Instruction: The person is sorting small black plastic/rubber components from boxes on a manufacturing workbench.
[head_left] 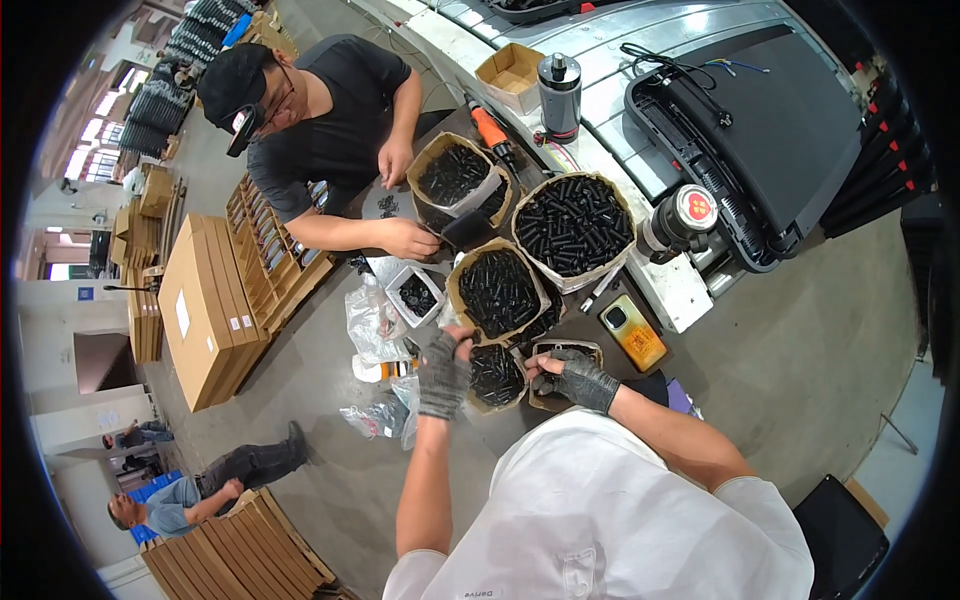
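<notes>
Both my hands wear grey fingerless work gloves. My left hand [443, 372] is at the left side of a small open box of black screws [496, 374], its fingers curled with the tips close together. My right hand [578, 378] is over another small open box [545, 400] just right of it, thumb and fingers pinched. What either hand holds, if anything, is too small to make out. Beyond them stands a larger box of black bolts [498, 290]. Right of that is a big round-looking container heaped with black bolts [573, 225].
Across the table a person in black [345, 130] reaches toward a box of black screws [453, 177]. A phone [632, 333] lies at right, near a metal cylinder [686, 220]. Clear plastic bags [376, 318] and a white tray of black parts [415, 295] are at left. An orange power driver [489, 130] lies farther back.
</notes>
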